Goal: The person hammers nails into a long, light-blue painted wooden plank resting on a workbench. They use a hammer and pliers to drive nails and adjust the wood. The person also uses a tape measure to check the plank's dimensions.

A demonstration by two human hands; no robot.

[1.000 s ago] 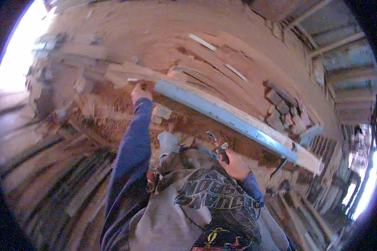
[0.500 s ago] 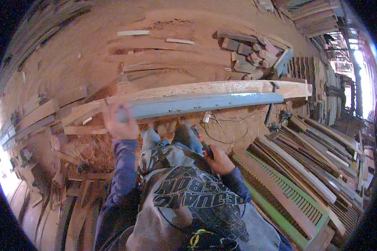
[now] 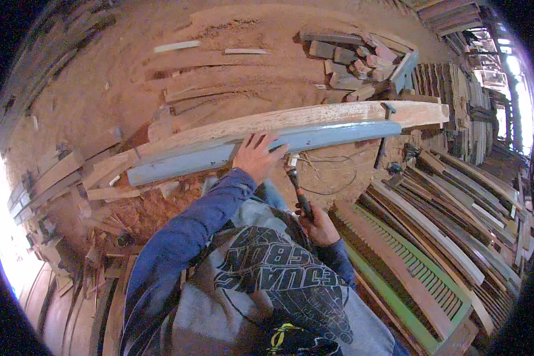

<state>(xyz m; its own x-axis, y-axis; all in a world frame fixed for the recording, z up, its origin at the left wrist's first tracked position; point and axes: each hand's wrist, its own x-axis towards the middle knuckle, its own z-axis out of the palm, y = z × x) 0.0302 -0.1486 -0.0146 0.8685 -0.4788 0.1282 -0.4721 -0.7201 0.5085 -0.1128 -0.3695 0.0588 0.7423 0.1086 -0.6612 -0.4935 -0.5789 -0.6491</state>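
A long blue-painted wooden board (image 3: 338, 136) lies along a pale raw timber beam (image 3: 207, 127) in front of me. My left hand (image 3: 258, 155) rests on the middle of the board with its fingers spread. Lower and to the right, my right hand (image 3: 320, 226) is wrapped round the dark and orange grip of a hammer (image 3: 296, 185), whose head points up toward the board. The hammer is apart from the wood. A dark metal clamp-like piece (image 3: 389, 108) sits on the beam near its right end.
Short wood offcuts (image 3: 353, 62) are heaped beyond the beam. A green slatted shutter frame (image 3: 409, 267) lies at lower right, beside stacked wood strips (image 3: 451, 213). A thin cable (image 3: 332, 178) loops on the sawdust-covered ground. More planks lie at left.
My left hand has moved right, from the board's left end to its middle, and that end now shows. My right hand keeps the hammer and has shifted only slightly.
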